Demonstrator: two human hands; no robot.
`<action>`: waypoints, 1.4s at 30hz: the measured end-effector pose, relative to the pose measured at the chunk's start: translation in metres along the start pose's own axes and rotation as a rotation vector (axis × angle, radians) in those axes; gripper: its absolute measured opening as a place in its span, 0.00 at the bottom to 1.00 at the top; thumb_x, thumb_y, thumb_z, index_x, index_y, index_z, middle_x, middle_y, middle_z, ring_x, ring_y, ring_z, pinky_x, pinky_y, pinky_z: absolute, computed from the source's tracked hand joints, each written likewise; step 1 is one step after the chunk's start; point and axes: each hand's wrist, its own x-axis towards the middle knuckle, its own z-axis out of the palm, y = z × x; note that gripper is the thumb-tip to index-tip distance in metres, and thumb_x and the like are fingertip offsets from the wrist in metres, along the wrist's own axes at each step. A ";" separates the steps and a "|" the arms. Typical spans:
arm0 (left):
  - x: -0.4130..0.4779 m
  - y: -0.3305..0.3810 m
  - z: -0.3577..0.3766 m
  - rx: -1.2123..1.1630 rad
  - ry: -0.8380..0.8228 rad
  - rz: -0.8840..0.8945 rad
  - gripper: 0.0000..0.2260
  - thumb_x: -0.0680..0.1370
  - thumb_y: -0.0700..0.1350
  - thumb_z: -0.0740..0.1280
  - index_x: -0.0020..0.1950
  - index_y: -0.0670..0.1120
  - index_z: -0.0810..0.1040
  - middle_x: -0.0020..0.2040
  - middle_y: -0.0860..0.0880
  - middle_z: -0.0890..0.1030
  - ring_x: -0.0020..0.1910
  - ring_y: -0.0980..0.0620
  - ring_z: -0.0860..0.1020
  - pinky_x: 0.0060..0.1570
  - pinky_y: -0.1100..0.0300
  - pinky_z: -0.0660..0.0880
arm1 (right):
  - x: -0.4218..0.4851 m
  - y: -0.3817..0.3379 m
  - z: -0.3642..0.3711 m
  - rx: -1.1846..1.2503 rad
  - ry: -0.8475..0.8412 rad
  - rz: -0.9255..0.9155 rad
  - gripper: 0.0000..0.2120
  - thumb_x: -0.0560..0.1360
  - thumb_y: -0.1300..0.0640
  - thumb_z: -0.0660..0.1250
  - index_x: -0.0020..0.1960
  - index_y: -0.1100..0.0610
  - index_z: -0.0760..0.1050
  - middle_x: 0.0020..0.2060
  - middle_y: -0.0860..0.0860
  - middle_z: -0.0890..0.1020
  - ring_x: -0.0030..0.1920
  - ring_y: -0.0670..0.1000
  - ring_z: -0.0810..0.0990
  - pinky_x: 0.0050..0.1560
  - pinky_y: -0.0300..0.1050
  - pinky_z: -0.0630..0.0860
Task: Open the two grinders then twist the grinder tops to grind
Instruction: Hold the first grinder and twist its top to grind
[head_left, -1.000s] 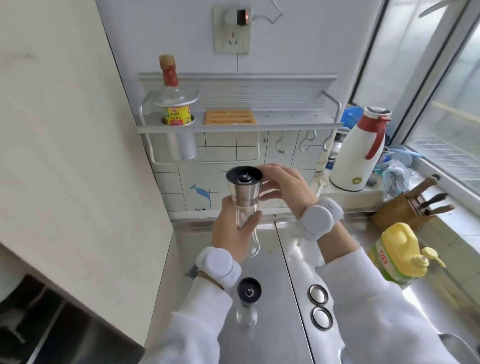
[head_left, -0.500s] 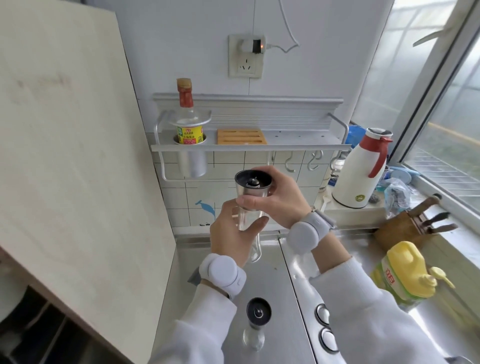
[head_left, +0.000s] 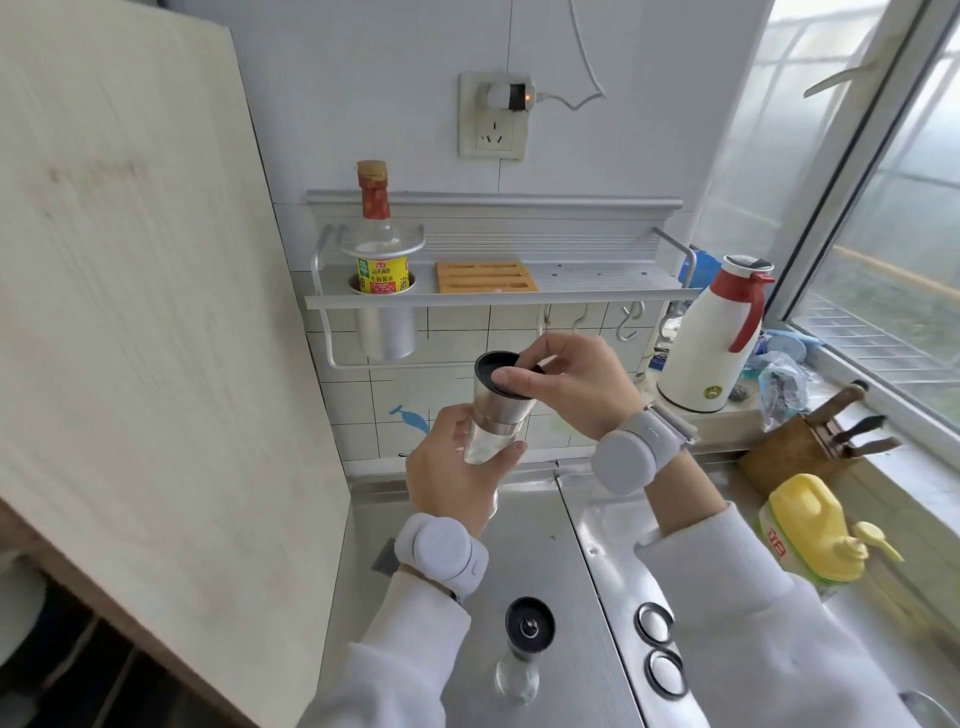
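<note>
Soy sauce bottle and wooden block on wall shelf; white thermos, knife block, yellow jug right.

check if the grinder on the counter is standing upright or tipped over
Upright: the second grinder stands on the steel counter, black top facing up, clear base down.

Raised steel-and-glass grinder tilts slightly; second grinder stands upright below.

White long sleeves on both arms; rounded pale-grey band on each wrist, hands bare.
</note>
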 end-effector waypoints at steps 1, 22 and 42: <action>0.001 -0.001 -0.002 0.007 0.005 0.010 0.19 0.62 0.48 0.78 0.50 0.47 0.78 0.42 0.51 0.82 0.42 0.50 0.79 0.45 0.58 0.75 | 0.000 -0.002 0.001 -0.008 -0.001 0.007 0.14 0.62 0.44 0.75 0.36 0.53 0.79 0.33 0.52 0.82 0.34 0.48 0.78 0.36 0.40 0.73; -0.008 -0.020 -0.015 0.021 -0.101 -0.005 0.20 0.64 0.47 0.78 0.53 0.49 0.77 0.45 0.54 0.82 0.46 0.55 0.78 0.44 0.75 0.66 | -0.005 -0.001 0.001 -0.275 -0.162 -0.131 0.08 0.66 0.53 0.73 0.43 0.54 0.81 0.46 0.48 0.81 0.41 0.42 0.78 0.50 0.47 0.78; -0.027 0.004 0.018 -0.003 -0.065 0.024 0.19 0.66 0.45 0.76 0.54 0.49 0.77 0.47 0.54 0.81 0.47 0.55 0.77 0.44 0.81 0.65 | -0.011 0.003 -0.030 -0.494 -0.143 -0.262 0.10 0.70 0.47 0.68 0.41 0.55 0.77 0.50 0.50 0.80 0.51 0.53 0.75 0.54 0.50 0.72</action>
